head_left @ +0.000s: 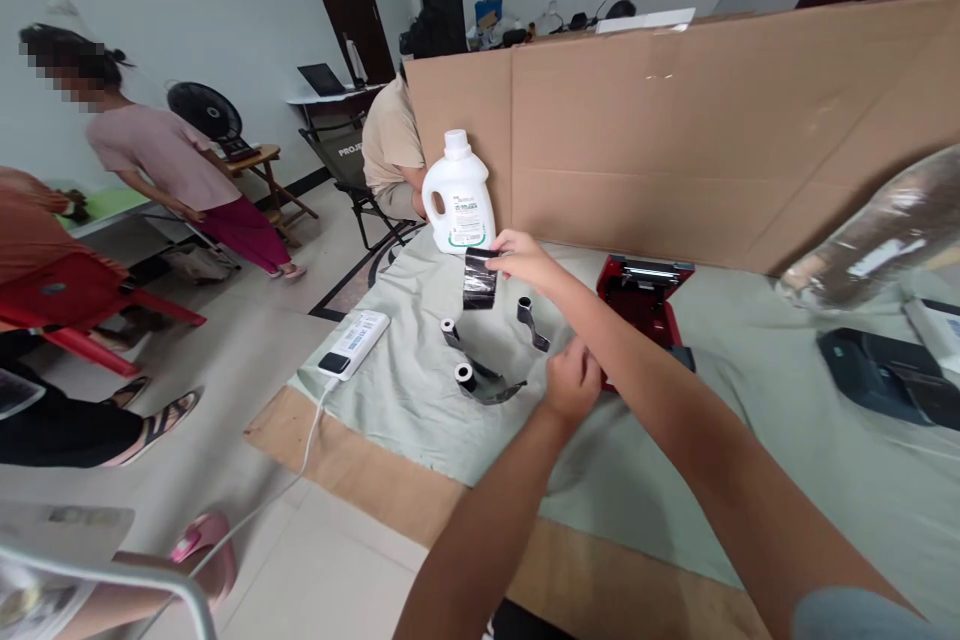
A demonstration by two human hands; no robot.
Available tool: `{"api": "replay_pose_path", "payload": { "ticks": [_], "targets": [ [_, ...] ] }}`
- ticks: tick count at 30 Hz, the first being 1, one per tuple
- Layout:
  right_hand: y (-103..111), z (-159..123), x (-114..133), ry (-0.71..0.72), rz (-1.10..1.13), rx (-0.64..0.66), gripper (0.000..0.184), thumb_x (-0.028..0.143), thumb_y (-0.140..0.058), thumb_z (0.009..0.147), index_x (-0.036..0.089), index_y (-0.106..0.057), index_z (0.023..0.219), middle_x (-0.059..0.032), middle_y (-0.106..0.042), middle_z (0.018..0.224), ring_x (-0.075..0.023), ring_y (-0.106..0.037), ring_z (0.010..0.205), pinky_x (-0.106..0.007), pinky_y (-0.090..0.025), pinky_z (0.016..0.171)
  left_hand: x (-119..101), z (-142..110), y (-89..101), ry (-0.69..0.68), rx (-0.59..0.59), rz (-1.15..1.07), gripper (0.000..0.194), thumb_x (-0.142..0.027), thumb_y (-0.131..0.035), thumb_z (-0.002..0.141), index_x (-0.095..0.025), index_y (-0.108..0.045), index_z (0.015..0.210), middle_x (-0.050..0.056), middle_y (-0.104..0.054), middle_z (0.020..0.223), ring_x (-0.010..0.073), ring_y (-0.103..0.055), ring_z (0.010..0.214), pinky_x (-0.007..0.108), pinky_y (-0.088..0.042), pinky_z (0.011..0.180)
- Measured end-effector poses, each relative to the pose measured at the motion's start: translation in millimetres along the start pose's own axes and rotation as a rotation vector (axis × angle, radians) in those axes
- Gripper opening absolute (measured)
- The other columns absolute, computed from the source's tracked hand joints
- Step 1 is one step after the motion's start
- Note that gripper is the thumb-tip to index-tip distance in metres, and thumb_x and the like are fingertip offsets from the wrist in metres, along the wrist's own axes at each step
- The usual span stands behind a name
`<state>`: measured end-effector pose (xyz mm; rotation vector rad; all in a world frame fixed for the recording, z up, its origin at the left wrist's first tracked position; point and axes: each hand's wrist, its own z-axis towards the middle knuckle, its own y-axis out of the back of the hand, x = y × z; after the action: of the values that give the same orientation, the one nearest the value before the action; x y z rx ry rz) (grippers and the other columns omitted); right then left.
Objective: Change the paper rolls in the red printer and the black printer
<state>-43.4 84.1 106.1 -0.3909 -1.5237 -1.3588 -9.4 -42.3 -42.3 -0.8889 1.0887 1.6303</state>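
Observation:
My right hand reaches across my left arm and pinches the top edge of a glossy black strip of film, which hangs above the cloth. My left hand is closed in a fist beside an open red box-like device with a black inner lid; what its fingers grip is hidden. On the cloth lie small black rolls with loose tails: one roll on the left, another roll nearer me, and a third roll to the right, below the held strip.
A white detergent jug stands against a cardboard partition. A white power bank with a cable lies at the cloth's left edge. To the right are a black device and a plastic-wrapped bundle. Several people are nearby on the left.

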Motion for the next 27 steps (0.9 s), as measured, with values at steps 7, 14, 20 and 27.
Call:
{"api": "replay_pose_path", "payload": {
  "ticks": [7, 14, 20, 27],
  "targets": [
    [141.7, -177.6, -41.7, 0.077, 0.518, -0.243, 0.031, 0.041, -0.083, 0.075, 0.025, -0.066, 0.095, -0.0021, -0.073, 0.096, -0.0194, -0.066, 0.081, -0.033, -0.052, 0.073, -5.0, 0.7, -0.3, -0.158, -0.131, 0.106, 0.021, -0.032, -0.045, 0.101, -0.022, -0.064, 0.102, 0.006, -0.073, 0.094, 0.0196, -0.068, 0.087, 0.031, -0.052, 0.082],
    [137.5, -184.2, -110.5, -0.098, -0.358, -0.265, 0.018, 0.017, -0.062, 0.083, 0.022, -0.065, 0.100, -0.0060, -0.071, 0.097, -0.0243, -0.064, 0.092, -0.037, -0.048, 0.084, -5.2, -2.0, -0.6, -0.130, -0.161, 0.133, 0.020, -0.033, -0.044, 0.100, -0.021, -0.059, 0.106, -0.001, -0.061, 0.074, 0.0152, -0.060, 0.067, 0.027, -0.045, 0.068],
    [119.5, -151.7, -111.3, -0.237, -0.646, -0.183, 0.027, 0.006, -0.065, 0.077, 0.022, -0.071, 0.097, -0.0104, -0.074, 0.100, -0.0305, -0.062, 0.107, -0.037, -0.047, 0.085, -4.9, -3.5, 2.4, -0.268, -0.177, 0.171, 0.024, -0.032, -0.045, 0.098, -0.019, -0.058, 0.114, 0.000, -0.056, 0.077, 0.0152, -0.055, 0.069, 0.027, -0.046, 0.069],
    [124.8, -156.5, -112.6, -0.224, -0.572, -0.317, 0.010, 0.019, -0.065, 0.083, 0.023, -0.072, 0.077, -0.0070, -0.075, 0.085, -0.0260, -0.064, 0.088, -0.037, -0.047, 0.081, -19.4, -4.4, 8.3, -0.647, -0.081, 0.420, 0.039, -0.027, -0.059, 0.088, -0.025, -0.068, 0.126, 0.011, -0.060, 0.122, 0.0252, -0.054, 0.112, 0.042, -0.043, 0.101]
  ]
}}
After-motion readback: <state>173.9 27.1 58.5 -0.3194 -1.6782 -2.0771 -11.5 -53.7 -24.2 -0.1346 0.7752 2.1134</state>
